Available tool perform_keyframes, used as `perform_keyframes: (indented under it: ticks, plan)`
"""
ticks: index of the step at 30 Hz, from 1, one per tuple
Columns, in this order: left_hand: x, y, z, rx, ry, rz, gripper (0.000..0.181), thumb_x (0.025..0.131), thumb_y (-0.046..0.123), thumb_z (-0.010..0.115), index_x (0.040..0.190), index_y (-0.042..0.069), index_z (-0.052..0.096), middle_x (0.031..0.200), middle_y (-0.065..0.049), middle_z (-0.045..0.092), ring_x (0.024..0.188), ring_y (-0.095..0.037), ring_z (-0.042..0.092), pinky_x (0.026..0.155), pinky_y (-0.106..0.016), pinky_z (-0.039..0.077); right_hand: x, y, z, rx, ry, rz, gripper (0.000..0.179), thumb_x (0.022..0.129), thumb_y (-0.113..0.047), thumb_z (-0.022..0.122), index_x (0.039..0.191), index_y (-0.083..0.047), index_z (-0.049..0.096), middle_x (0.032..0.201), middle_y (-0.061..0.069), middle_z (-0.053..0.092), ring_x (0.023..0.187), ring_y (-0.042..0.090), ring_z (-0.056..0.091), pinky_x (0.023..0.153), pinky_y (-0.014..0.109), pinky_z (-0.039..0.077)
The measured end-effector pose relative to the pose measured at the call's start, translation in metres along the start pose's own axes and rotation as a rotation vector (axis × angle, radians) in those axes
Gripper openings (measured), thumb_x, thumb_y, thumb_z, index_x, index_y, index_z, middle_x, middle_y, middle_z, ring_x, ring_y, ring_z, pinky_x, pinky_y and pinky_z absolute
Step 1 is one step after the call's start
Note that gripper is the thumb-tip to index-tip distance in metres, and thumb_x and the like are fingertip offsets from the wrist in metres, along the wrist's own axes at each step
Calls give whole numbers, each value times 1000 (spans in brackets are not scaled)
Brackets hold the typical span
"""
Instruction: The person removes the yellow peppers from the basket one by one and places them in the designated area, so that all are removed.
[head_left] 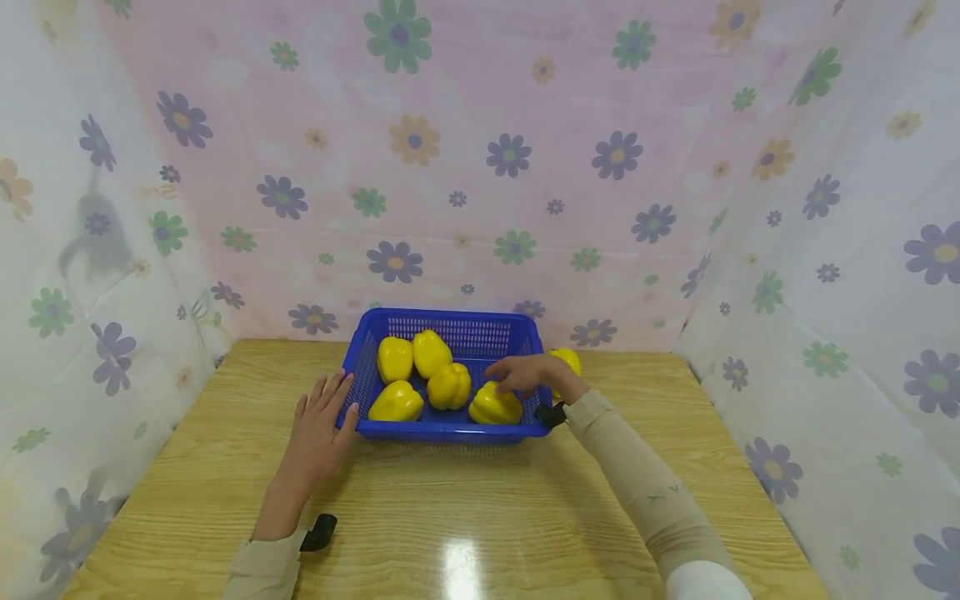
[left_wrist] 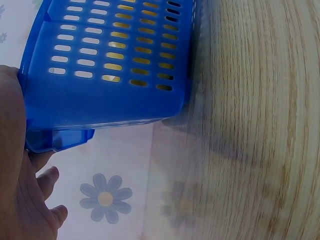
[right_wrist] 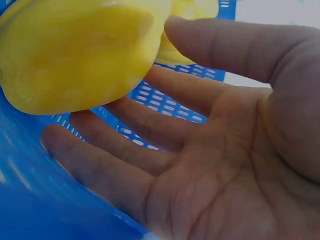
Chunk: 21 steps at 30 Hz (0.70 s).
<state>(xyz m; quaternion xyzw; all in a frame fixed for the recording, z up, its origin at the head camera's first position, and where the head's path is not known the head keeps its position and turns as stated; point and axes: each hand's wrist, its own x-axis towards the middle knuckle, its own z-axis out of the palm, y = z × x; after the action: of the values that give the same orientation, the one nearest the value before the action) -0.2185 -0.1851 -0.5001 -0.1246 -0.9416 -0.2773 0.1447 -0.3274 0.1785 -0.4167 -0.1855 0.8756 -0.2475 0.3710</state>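
A blue basket [head_left: 450, 432] is set near the table's [head_left: 420, 517] back edge. Its left edge is touched by the left hand [head_left: 313, 437], fingers spread. Near its front right corner, a yellow pepper [head_left: 497, 408] is partly covered by the right hand [head_left: 528, 372], fingers spread too; whether it is touched cannot be told. Four more peppers [head_left: 448, 387] are placed farther left. One other pepper [head_left: 567, 359] is seen past the right edge.

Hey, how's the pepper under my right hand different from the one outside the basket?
The pepper under your right hand sits inside the blue basket; the outside pepper is beyond the basket's right side. The pepper under your hand shows most of its body, while the outside pepper is partly hidden behind your wrist. Both are yellow.
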Motion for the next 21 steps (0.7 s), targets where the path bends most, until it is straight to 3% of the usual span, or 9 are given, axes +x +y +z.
perform_keyframes:
  ticks: [7,18,21]
  plan:
    - [0,0,0,-14,4,4,56,107,25,49,157,4,38,164,-20,32,151,-49,20,116,-74,13,10,1,-2,37,-42,55,59,103,-12,58,158,-6,36,161,22,34,144,39,41,99,51,54]
    - [0,-2,1,-17,24,21,56,107,26,49,156,3,39,163,-20,33,151,-50,21,115,-75,15,17,0,-1,39,-114,84,68,100,-32,66,158,-10,38,162,18,33,126,36,59,87,41,60]
    - [0,-2,0,-20,23,20,56,107,28,48,156,3,39,163,-21,33,151,-50,20,115,-75,15,18,2,-1,30,-119,80,67,98,-31,68,157,-13,41,164,16,31,132,37,54,90,43,59]
